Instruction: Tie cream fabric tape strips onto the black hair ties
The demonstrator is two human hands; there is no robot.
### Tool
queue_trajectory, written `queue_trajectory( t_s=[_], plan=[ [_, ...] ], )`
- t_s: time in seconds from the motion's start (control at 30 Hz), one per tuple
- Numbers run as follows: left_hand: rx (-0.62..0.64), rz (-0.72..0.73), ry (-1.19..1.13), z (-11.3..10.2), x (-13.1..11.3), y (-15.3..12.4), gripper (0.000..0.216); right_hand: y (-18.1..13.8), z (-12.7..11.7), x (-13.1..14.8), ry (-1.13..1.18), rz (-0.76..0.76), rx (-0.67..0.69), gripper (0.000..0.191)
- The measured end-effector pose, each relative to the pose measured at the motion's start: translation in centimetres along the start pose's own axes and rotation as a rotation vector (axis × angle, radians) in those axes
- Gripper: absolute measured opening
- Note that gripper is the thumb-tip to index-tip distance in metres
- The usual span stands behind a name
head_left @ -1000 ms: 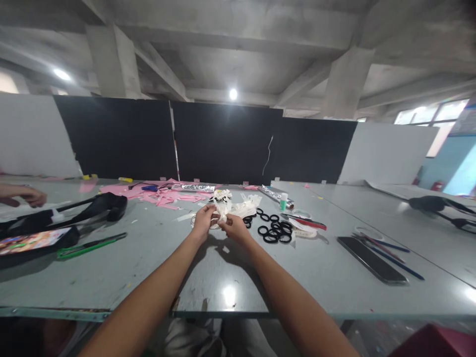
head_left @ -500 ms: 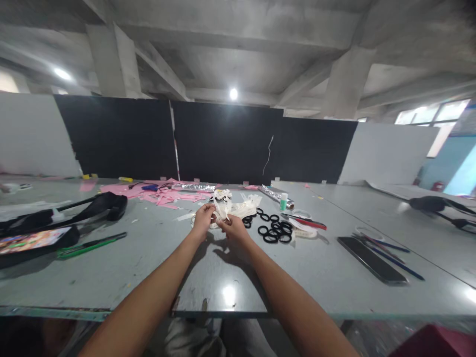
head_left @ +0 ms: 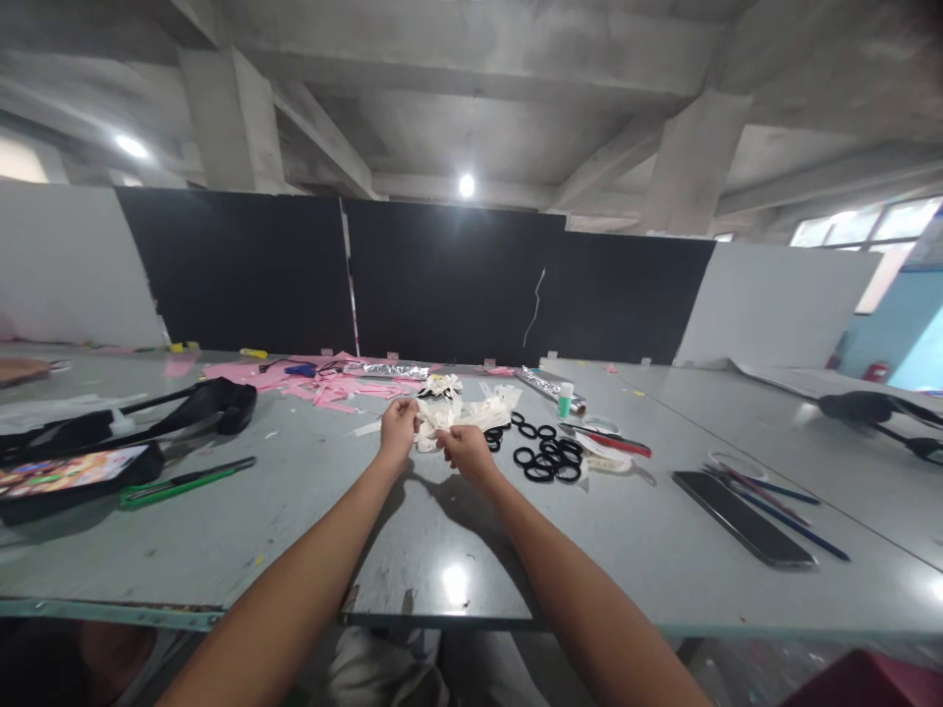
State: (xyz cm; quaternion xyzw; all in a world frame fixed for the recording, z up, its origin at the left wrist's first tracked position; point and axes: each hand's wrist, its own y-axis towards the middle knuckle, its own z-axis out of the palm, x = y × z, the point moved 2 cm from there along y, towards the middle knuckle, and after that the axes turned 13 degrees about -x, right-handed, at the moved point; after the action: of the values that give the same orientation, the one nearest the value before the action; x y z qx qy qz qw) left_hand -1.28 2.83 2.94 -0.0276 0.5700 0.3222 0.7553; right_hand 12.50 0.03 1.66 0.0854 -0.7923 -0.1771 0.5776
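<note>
While on white strip (head_left: 429, 420), hands (head_left: 399, 429) (head_left: 468, 449) now slightly wider apart

Two bare hands, one left hand (head_left: 399, 428) and one right hand (head_left: 464, 444). Matte black round rings (head_left: 539, 472): at least eight, overlapping too much for an exact figure. Crumpled silver foil pieces (head_left: 390, 371): two. Green-and-white upright cylindrical tube (head_left: 565, 403): one. Slim green-and-black tool (head_left: 184, 481): one. Slim red-and-black tool (head_left: 620, 445): one. Flat dark rectangular phone (head_left: 744, 520): one. Glowing white ceiling lights (head_left: 467, 185): two. Cream-white paper strips (head_left: 497, 407) and flat pink scraps (head_left: 324, 390): several each, too jumbled to count.
</note>
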Motion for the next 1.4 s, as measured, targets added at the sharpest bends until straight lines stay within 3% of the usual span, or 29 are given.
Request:
queue_trajectory(
  t_s=[0.13,0.23,0.33,0.4,0.47,0.63,0.8,1.07,1.27,1.4],
  plan=[
    [0.002,0.006,0.009,-0.1,0.0,0.0,0.023,0.0,0.0,-0.4,-0.006,-0.005,0.003,0.03],
    [0.041,0.006,0.028,0.0,-0.1,-0.1,0.022,-0.1,-0.6,-0.3,-0.06,-0.138,-0.151,0.027],
    [0.189,0.07,0.084,0.5,-0.2,-0.7,0.023,-0.1,-1.1,0.0,-0.059,-0.216,-0.225,0.042],
    [0.325,0.083,0.101,0.9,-0.2,-1.3,0.024,0.0,-1.3,0.2,-0.042,-0.235,-0.23,0.035],
    [0.401,0.062,0.095,1.2,-0.2,-1.8,0.026,0.1,-1.4,0.3,-0.024,-0.247,-0.253,0.027],
    [0.412,-0.092,0.079,1.3,-0.3,-2.5,0.034,0.5,-1.8,0.2,0.08,-0.197,-0.29,0.029],
    [0.562,-0.209,0.195,1.6,-0.4,-3.4,0.041,0.6,-2.0,-0.1,0.153,-0.116,-0.309,0.022],
    [0.594,-0.234,0.154,1.9,-0.1,-3.4,0.04,0.2,-2.5,-0.1,-0.039,-0.162,-0.364,0.02],
    [0.599,-0.302,0.089,1.8,-0.3,-3.6,0.038,0.2,-2.8,0.1,-0.073,-0.141,-0.397,0.017],
    [0.584,-0.32,0.105,1.7,-0.7,-4.1,0.04,0.3,-2.9,0.2,-0.049,-0.209,-0.393,0.019]
  ],
)
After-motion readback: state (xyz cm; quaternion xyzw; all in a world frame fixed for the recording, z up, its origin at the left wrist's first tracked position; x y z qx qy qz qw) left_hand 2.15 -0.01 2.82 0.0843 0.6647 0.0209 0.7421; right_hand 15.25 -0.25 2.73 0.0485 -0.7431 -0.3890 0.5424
